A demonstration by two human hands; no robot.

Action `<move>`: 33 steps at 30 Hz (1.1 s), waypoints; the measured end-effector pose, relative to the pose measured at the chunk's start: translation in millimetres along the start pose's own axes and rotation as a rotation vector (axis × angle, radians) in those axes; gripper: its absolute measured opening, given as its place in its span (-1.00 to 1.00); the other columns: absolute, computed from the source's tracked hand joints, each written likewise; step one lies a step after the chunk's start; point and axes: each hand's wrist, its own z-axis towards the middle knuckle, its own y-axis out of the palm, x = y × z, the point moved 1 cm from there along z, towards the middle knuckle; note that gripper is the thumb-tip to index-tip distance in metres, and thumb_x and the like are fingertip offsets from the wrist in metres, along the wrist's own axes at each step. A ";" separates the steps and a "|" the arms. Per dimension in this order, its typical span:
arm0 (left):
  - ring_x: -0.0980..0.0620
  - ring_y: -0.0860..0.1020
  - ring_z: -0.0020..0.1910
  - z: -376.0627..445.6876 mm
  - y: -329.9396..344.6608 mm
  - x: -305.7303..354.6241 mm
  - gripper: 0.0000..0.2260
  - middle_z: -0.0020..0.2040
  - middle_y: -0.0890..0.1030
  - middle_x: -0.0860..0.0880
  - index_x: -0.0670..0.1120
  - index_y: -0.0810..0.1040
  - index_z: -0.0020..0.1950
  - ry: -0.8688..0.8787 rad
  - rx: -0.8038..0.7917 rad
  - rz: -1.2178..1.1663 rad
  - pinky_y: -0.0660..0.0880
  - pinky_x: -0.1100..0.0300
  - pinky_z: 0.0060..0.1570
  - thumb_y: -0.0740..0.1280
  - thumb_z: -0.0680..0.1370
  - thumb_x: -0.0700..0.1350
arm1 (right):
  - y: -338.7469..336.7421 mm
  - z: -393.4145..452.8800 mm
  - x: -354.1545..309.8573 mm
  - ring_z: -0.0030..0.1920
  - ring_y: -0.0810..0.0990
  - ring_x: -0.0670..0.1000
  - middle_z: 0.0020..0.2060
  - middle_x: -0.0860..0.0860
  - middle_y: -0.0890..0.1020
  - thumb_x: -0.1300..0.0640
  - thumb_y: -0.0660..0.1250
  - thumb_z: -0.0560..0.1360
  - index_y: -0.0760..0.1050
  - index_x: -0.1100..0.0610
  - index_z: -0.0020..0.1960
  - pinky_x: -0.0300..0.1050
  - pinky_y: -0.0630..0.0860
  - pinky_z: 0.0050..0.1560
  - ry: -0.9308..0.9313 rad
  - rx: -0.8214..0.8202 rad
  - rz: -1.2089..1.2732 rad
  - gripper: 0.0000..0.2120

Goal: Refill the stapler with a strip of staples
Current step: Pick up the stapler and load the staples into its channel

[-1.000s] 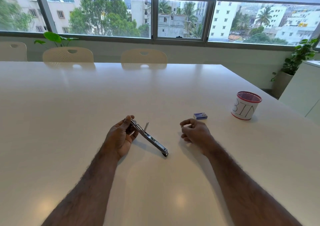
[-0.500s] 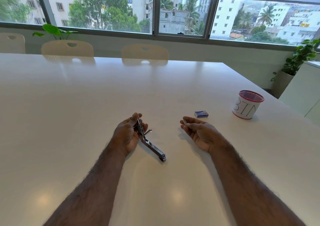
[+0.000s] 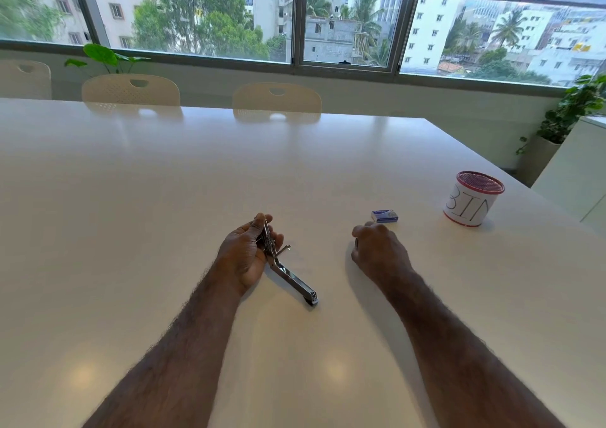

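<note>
The left hand [image 3: 246, 253] grips the opened stapler [image 3: 288, 273], whose far end rests on the surface [image 3: 229, 171]. The right hand [image 3: 377, 250] is curled closed just beside a staple box [image 3: 384, 216].

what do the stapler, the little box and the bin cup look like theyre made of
Stapler: looks like bare polished metal, silvery with bright glints along its arm.
Small box: probably printed cardboard, matte blue and white with flat faces.
Bin cup: red mesh shows at the rim, likely wire mesh; a white wrap, seemingly paper, bears hand-drawn letters.
</note>
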 end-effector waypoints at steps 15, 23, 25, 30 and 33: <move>0.01 0.53 -0.32 3.0 -0.8 0.7 -0.83 -0.28 0.49 -0.11 -0.29 0.59 -0.05 -0.011 -0.018 -0.001 0.60 0.12 -0.25 0.34 0.54 -0.17 | 8.3 3.5 -1.9 -0.23 0.60 0.07 -0.20 0.08 0.67 0.04 0.28 0.46 0.63 0.13 -0.11 -0.08 0.56 -0.18 -0.060 0.025 0.242 -0.80; 0.02 0.52 -0.29 4.9 -1.8 0.0 -0.83 -0.28 0.49 -0.11 -0.28 0.59 -0.04 -0.008 -0.024 0.014 0.61 0.12 -0.24 0.34 0.54 -0.16 | 7.4 5.5 -5.9 -0.21 0.62 0.08 -0.25 0.05 0.69 0.09 0.19 0.53 0.63 0.12 -0.06 -0.09 0.55 -0.13 0.121 -0.098 0.498 -0.76; 0.02 0.52 -0.29 5.0 -2.4 -0.2 -0.82 -0.29 0.50 -0.11 -0.28 0.60 -0.05 -0.010 -0.024 0.017 0.61 0.11 -0.24 0.34 0.53 -0.16 | 6.2 7.2 -4.8 -0.33 0.57 0.01 -0.33 0.04 0.66 0.14 0.19 0.54 0.62 0.15 -0.10 -0.14 0.51 -0.26 0.259 -0.175 0.740 -0.77; 0.01 0.54 -0.30 7.3 -5.0 -0.4 -0.81 -0.27 0.50 -0.11 -0.28 0.61 -0.05 -0.020 -0.023 0.013 0.60 0.11 -0.24 0.37 0.50 -0.15 | 0.5 3.5 -2.9 -0.46 0.44 -0.08 -0.39 0.05 0.55 0.25 0.22 0.58 0.59 0.24 0.00 -0.28 0.34 -0.51 0.573 -0.406 1.466 -0.83; 0.02 0.56 -0.33 8.1 -6.6 -0.4 -0.81 -0.30 0.52 -0.10 -0.28 0.62 -0.07 -0.022 -0.020 0.019 0.60 0.10 -0.24 0.38 0.48 -0.14 | -0.5 0.3 -2.2 -0.44 0.46 -0.07 -0.37 0.07 0.56 0.31 0.25 0.56 0.56 0.26 0.08 -0.29 0.41 -0.50 0.583 -0.479 1.607 -0.84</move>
